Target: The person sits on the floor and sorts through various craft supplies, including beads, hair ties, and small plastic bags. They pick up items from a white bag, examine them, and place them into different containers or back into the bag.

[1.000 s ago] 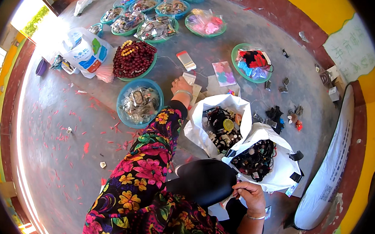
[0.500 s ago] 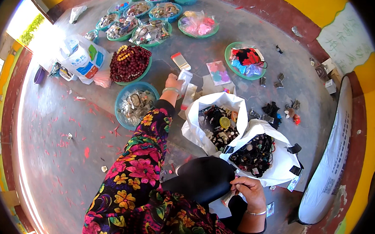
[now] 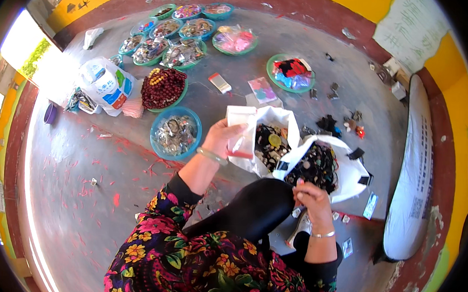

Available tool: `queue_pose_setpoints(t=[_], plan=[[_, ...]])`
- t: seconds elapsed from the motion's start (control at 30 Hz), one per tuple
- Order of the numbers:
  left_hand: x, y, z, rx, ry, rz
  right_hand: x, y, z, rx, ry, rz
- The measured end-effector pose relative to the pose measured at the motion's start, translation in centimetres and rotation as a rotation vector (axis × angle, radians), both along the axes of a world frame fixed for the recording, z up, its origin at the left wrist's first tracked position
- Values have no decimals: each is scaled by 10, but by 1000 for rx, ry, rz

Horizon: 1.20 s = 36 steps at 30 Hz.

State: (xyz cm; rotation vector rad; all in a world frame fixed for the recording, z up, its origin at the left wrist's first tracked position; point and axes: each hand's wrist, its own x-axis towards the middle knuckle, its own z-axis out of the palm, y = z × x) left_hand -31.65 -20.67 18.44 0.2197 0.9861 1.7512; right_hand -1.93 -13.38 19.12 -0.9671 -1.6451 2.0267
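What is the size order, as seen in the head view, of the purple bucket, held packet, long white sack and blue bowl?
1. Long white sack
2. Blue bowl
3. Packet in the left hand (nearer the camera, so real size unsure)
4. Purple bucket

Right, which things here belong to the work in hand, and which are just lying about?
Likely in use:
- pale packet, held in the left hand
- white bags of trinkets, close to the right hand

Seemingly just lying about:
- purple tub
- red scraps
- crumpled white bag
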Motion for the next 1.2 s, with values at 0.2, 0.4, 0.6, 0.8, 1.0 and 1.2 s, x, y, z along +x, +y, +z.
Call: queue_pose_setpoints(t=[0.2, 0.4, 0.6, 0.8, 1.0, 1.2], plan=[[105, -11, 9, -17, 189, -172, -3, -7, -5, 162, 150, -62], [151, -14, 8, -90, 598, -223, 10, -21, 7, 432, 46, -278], [153, -9, 2, -196, 378, -397, 19, -33, 35, 1229, -72, -353], [148, -22, 24, 84, -57, -622, 23, -30, 23, 918, 55, -405], [158, -27, 23, 228, 303, -578, 18, -28, 19, 813, 100, -438], [161, -24, 12, 303, 527, -592, 13, -27, 17, 713, 48, -477]])
